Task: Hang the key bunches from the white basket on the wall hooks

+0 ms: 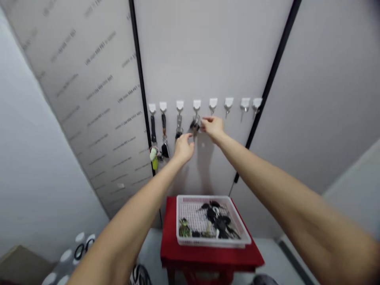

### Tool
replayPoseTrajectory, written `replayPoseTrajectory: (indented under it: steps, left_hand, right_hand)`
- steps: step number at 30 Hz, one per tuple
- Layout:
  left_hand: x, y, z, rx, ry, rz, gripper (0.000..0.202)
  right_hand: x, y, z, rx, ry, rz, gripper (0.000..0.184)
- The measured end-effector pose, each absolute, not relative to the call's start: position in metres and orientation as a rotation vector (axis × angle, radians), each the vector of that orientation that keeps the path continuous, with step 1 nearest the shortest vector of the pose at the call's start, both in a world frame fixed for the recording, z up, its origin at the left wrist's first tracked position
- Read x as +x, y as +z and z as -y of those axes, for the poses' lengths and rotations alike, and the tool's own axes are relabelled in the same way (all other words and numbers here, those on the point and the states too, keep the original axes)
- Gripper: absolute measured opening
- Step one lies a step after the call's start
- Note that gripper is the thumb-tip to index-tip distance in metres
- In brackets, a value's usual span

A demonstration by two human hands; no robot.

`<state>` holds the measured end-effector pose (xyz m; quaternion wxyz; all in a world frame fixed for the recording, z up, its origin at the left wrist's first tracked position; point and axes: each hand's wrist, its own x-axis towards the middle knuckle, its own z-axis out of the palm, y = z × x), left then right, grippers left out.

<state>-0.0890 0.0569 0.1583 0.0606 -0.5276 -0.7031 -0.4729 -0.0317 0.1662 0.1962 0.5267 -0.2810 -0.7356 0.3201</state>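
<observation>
Hands (pixel 213 126) at black-and-silver key bunch (pixel 194 125), dangling below white hook (pixel 197 104)

Eight hooks (pixel 197 103) hold four keyrings (pixel 165 150) above one basket (pixel 214 241).

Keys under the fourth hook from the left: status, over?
Left grip at lower left, right grip alongside; contact unclear. Keys at fourth white hook. Neighbouring keychain hangs close by left grip.

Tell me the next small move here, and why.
Probably ease the right hand away from the keys: they seem to hang from the fourth hook from the left already, with that hand and the left hand close beside them.
</observation>
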Motion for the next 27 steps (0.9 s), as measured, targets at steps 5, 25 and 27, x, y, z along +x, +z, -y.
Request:
replayPoseTrajectory:
  steps: [5,25,27]
  left_hand:
    - [-0.069,0.084,-0.038,-1.710,-1.503,2.283,0.030]
    - [-0.019,-0.051,-0.022,-1.849,-0.521,2.795,0.021]
    - [-0.019,-0.051,-0.021,-1.835,-0.531,2.817,0.020]
  right_hand:
    - [0.023,0.115,-0.148,-0.752,0.764,2.042,0.023]
    - [0.098,-0.033,-0.095,-0.950,0.512,2.722,0.019]
    - [0.099,-0.035,-0.098,-0.938,0.557,2.711,0.020]
